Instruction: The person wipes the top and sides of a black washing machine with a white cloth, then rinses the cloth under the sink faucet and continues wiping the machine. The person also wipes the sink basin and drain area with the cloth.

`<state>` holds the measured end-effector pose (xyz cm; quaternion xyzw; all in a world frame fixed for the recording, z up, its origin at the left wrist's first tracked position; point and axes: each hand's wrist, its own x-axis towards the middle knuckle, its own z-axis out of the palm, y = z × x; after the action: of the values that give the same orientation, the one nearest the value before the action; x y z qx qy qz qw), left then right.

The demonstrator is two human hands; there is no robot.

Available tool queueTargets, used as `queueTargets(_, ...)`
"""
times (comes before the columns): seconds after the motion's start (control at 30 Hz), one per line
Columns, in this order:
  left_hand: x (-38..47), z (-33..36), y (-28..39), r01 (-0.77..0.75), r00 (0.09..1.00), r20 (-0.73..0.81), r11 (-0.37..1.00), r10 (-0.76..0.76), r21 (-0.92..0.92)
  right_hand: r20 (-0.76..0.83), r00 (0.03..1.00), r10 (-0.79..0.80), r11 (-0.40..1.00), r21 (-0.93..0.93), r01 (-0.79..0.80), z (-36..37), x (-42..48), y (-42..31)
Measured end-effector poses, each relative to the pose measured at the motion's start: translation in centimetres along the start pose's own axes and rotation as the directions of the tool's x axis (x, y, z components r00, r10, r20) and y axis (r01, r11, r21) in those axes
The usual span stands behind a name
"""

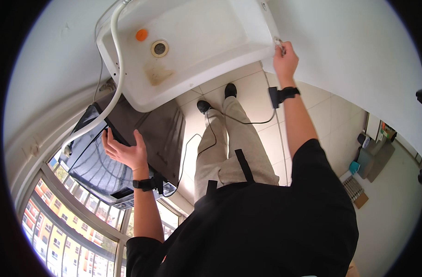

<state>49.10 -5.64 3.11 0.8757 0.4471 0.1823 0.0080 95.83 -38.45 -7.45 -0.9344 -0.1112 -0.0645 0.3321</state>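
Observation:
At the right front corner of the white ceramic sink (211, 64), my right hand (286, 60) has its fingers closed on a small grey object (283, 50), too small and covered to name. The hand is against or very near the sink's rim; contact is hard to tell. My left hand (126, 149) is held up with fingers apart and nothing in it, over the dark, glossy top of a washing machine (96, 166). In the basin lie a round orange thing (141, 34) and a drain with a strainer (159, 48). A brownish stain (158, 74) marks the basin floor.
A white hose (116, 45) arches over the sink's left rim down onto the machine. Thin black cables (249, 123) run from both wristbands past my legs. A barred window (72, 221) is at lower left, a white wall (342, 52) at right. Several household items (370, 155) stand farther right.

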Motion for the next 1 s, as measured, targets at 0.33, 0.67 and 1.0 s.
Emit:
queueTargets(0.33,0.2,-0.4,0.6,0.005,1.000,0.015,1.000,-0.005,-0.016,0.337,0.921,-0.197,0.979,0.115,0.168,6.3,-12.8,-11.1)
queueTargets(0.67,0.1,-0.5,0.5,-0.004,1.000,0.008,1.000,0.004,-0.024,0.278,0.959,-0.048,0.958,-0.259,0.123,-4.1,4.3,3.7)
queueTargets(1.0,0.4,-0.6,0.8,-0.011,1.000,-0.003,1.000,0.011,0.006,0.457,0.848,-0.269,0.962,0.084,0.260,-4.6,4.3,1.7)
